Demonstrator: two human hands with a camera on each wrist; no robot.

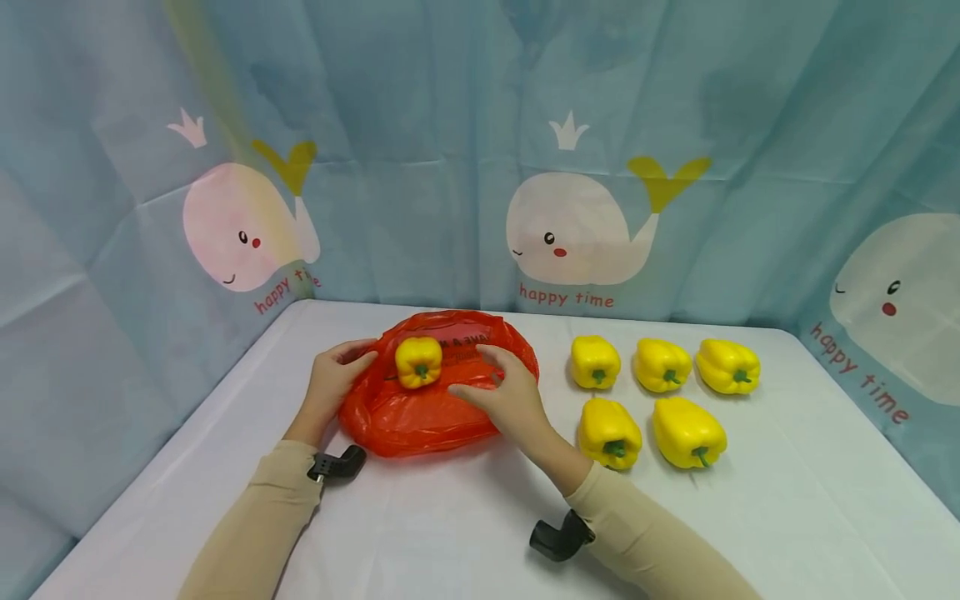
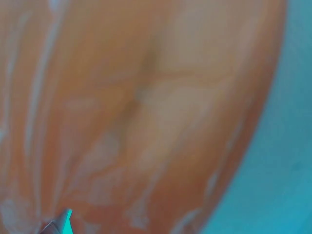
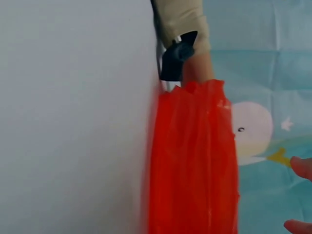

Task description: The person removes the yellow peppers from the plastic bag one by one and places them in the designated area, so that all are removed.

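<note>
An open red plastic bag (image 1: 427,437) stands low on the white table, its mouth facing up, with mirrored dark lettering on the inside. One yellow bell pepper (image 1: 417,357) with a green stem lies within it, towards the left. My left hand (image 1: 334,383) grips the bag's left rim between thumb and fingers. Over the right part of the mouth is my right hand (image 1: 512,400), thumb and fingers spread apart, holding nothing. Its fingertips (image 3: 302,168) show at the right edge of the right wrist view. Blurred red plastic (image 2: 122,122) fills most of the left wrist view.
Several more yellow bell peppers stand in two rows right of the bag, such as the back one (image 1: 595,360) and the front one (image 1: 688,429). My right forearm passes close to the front row. Behind the table (image 1: 450,533) hangs a blue curtain (image 1: 420,233) with whale prints.
</note>
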